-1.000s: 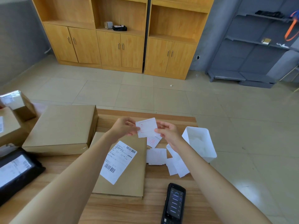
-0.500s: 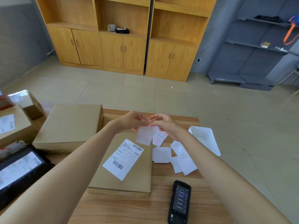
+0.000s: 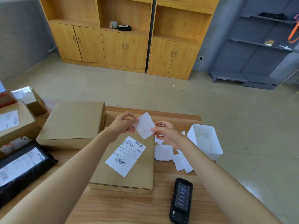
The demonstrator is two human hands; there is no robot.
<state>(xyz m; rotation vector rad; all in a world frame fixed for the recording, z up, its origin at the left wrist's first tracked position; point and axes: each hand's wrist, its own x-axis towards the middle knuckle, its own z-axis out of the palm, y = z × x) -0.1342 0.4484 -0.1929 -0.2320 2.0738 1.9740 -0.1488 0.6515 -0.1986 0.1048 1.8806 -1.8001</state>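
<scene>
Since half a second ago, the sticker (image 3: 144, 126) has come up from hanging below the fingers. It now stands tilted between both hands, above the far end of the flat parcel.

The wooden table (image 3: 129, 207) carries everything I work with. The big carton (image 3: 71, 123) sits on the far left, pushed aside, I judge, to keep the middle free. The flat parcel (image 3: 139, 173) lies in the middle, square to me, with its shipping label (image 3: 125, 156) face up, so it looks ready for marking. A black mailer bag (image 3: 21, 167) waits at the near left. The white bin (image 3: 205, 141) tips toward me at the far right, within easy reach for scraps. The handheld scanner (image 3: 181, 201) lies screen up at the near right. Loose white slips (image 3: 163, 152) are scattered between parcel and bin.

My left hand (image 3: 123, 125) pinches the sticker's left edge between thumb and fingers. My right hand (image 3: 166, 133) pinches its lower right corner, probably working the backing loose. I cannot tell whether any layer has parted.
</scene>
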